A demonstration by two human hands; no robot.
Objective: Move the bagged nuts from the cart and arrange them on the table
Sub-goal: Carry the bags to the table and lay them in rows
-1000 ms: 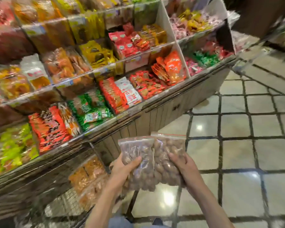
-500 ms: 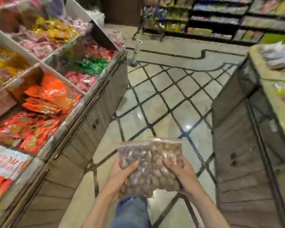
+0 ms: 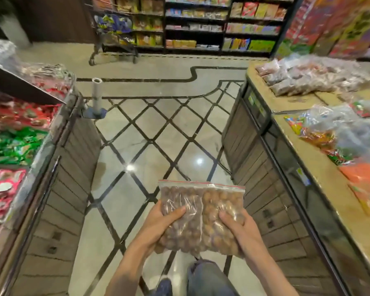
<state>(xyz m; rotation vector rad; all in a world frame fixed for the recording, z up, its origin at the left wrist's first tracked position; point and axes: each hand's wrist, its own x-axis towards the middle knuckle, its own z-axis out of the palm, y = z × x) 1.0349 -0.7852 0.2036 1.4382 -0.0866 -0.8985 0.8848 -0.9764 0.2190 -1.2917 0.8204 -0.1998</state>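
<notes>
Two clear zip bags of brown nuts are held side by side in front of me, over the aisle floor. My left hand (image 3: 158, 223) grips the left bag of nuts (image 3: 179, 206), thumb across its front. My right hand (image 3: 241, 227) grips the right bag of nuts (image 3: 221, 204) the same way. The wooden display table (image 3: 320, 167) stands to my right, with a row of bagged nuts (image 3: 308, 79) lying at its far end. No cart I took the bags from is in view.
Mixed coloured snack bags (image 3: 338, 133) lie on the near part of the table. A slanted display stand (image 3: 58, 159) of red and green packets lines the left. A trolley (image 3: 113, 37) and dark shelves (image 3: 201, 24) stand at the aisle's far end. Patterned floor (image 3: 158, 129) lies between.
My view has swung right, away from the left snack display and cart, to look down the aisle with the table on the right. Both hands still hold the two bags.
</notes>
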